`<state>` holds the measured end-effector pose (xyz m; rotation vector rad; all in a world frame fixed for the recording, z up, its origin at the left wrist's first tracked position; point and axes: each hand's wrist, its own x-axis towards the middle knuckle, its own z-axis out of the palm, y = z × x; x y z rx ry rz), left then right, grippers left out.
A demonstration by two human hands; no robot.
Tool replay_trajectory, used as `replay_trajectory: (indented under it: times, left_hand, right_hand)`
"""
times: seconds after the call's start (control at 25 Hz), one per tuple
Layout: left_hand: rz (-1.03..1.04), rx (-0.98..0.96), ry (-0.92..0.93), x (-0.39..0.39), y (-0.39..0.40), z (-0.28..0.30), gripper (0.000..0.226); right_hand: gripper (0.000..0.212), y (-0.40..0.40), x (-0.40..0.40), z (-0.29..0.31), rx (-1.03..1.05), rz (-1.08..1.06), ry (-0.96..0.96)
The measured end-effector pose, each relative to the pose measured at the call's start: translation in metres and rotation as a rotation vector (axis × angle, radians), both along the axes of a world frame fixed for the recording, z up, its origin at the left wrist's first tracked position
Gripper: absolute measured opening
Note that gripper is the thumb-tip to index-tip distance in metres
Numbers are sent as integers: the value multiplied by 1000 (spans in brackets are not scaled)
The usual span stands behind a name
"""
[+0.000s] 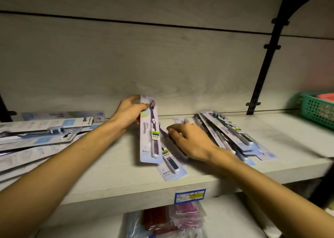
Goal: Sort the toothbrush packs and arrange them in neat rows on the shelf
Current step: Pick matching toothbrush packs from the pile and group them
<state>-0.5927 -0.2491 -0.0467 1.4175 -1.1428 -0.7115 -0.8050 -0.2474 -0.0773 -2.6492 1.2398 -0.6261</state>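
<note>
While nothing on the shelf (115,181) yet lies in a proper row, the sorting appears, by my judgement, to be somewhere in its middle. At far left, a loose heap of packs (41,134) sprawls crosswise, overlapping at odd angles, with one more pack lying flat against the back wall behind it; this group looks wholly unsorted.

Moving rightward, my left hand (129,113) grasps an upright pack (149,129) near its top, fingers behind the card and thumb on its face; the pack reads "Niepoth" and shows a dark-handled brush. Its lower end sits close to the shelf, though whether it touches I cannot tell.

Just beside it, a flat pack (170,165) lies partly under the upright one, its foot reaching toward the shelf's front edge. My right hand (189,140) rests over the middle cluster, fingers curled down onto a dark pack; whether it pinches that pack or only presses it is not clear from here.

Further right, a fanned stack (233,134) of similar packs leans in rough agreement, the nearest thing to a sorted group, yet still splayed. At the extreme right stands a green basket (316,111), blurred.

What remains, as I judge it: squaring the fan, placing the held pack, and working through the left heap.
</note>
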Motion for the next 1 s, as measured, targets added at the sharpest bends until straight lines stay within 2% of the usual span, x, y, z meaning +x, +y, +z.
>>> replay_trajectory:
  times: [0.08, 0.2, 0.32, 0.36, 0.48, 0.52, 0.56, 0.68, 0.8, 0.92, 1.0]
  left_hand:
    - [6, 14, -9, -4, -2, 1, 52]
    - [-59, 28, 29, -25, -11, 4, 78]
    - [-186, 45, -25, -54, -22, -1, 84]
    - [-194, 54, -159, -60, -26, -6, 80]
    - [-84, 58, -1002, -66, -30, -25, 56]
    - [-60, 42, -1151, -67, -28, -29, 52]
    - [-55, 19, -1201, -67, -27, -31, 49]
    - [-57, -26, -1172, -67, -26, -36, 54]
    - [-144, 21, -1289, -71, -26, -41, 70]
    - [-261, 132, -1217, -71, -27, -40, 82]
    - [-290, 169, -1178, -67, -27, -36, 82]
  right_hand:
    - [33, -7, -20, 7, -84, -57, -40]
    - [31, -18, -56, 10, -228, -196, 60]
    - [29, -20, -70, 4, -235, -282, 118]
    - [30, -19, -71, 1, -227, -283, 132]
    - [32, -24, -75, -4, -213, -262, 135]
    - [32, -26, -77, -6, -208, -265, 140]
    - [32, -29, -79, -7, -203, -268, 151]
    - [35, -32, -84, -11, -188, -278, 197]
    - [36, -35, -86, -9, -180, -275, 180]
    - [33, -35, -89, -9, -166, -295, 186]
    - [30, -35, -90, -5, -162, -284, 174]
